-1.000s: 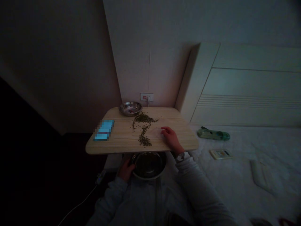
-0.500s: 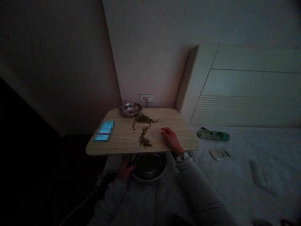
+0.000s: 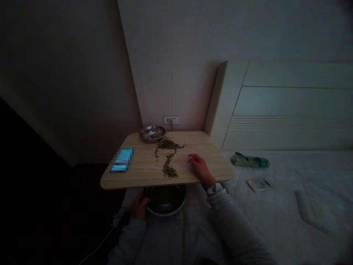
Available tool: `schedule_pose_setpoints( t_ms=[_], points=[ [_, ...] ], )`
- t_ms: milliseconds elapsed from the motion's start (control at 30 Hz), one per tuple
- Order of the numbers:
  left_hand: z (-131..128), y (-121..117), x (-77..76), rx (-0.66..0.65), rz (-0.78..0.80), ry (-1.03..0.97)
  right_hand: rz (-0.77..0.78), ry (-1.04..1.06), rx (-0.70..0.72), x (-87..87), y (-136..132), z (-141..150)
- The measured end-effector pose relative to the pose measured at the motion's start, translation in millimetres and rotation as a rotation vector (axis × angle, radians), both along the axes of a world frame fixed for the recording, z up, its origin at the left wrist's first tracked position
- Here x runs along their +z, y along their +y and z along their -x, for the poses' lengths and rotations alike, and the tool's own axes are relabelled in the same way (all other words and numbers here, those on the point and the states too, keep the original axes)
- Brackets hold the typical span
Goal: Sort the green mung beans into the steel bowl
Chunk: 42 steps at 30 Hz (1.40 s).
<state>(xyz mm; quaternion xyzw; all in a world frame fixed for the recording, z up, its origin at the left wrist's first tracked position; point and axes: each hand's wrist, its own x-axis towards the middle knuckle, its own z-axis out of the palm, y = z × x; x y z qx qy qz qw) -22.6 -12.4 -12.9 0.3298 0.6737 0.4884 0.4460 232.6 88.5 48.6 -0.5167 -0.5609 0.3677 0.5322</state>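
While the left hand has its grip clamped on the L rim of the dark bowl, partly hidden by the nr edge of the surface, the right hand rests up top w/ bent fingers, & I can't tell if that grip's closed on anything. The small green grains lie loose mid-surface, L of the right hand, two heaps joined by a thin trail, the far one just beside a metal bowl, w/ a lit, blurred screen further L. On the bed: a green bottle-like thing & a pale flat item.
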Motion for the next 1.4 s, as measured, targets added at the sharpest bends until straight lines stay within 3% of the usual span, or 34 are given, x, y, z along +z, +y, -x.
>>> schedule_pose_setpoints(
  t_ms=[267, 633, 1033, 1400],
  points=[
    [-1.3, 1.4, -8.9, 0.027, -0.045, 0.038, 0.011, 0.038, 0.009, -1.4, 1.8, 0.8],
    [2.1, 2.6, -7.4, -0.104, -0.027, -0.073, 0.012, 0.018, 0.003, 0.0, 1.3, 0.1],
    [3.3, 3.4, -14.3, -0.066, -0.062, -0.032, 0.005, 0.018, -0.008, 1.6, 0.0, 1.3],
    [-1.6, -0.9, 0.3, -0.078, -0.056, -0.024, 0.011, -0.001, -0.005, 2.7, -0.6, 0.1]
  ],
)
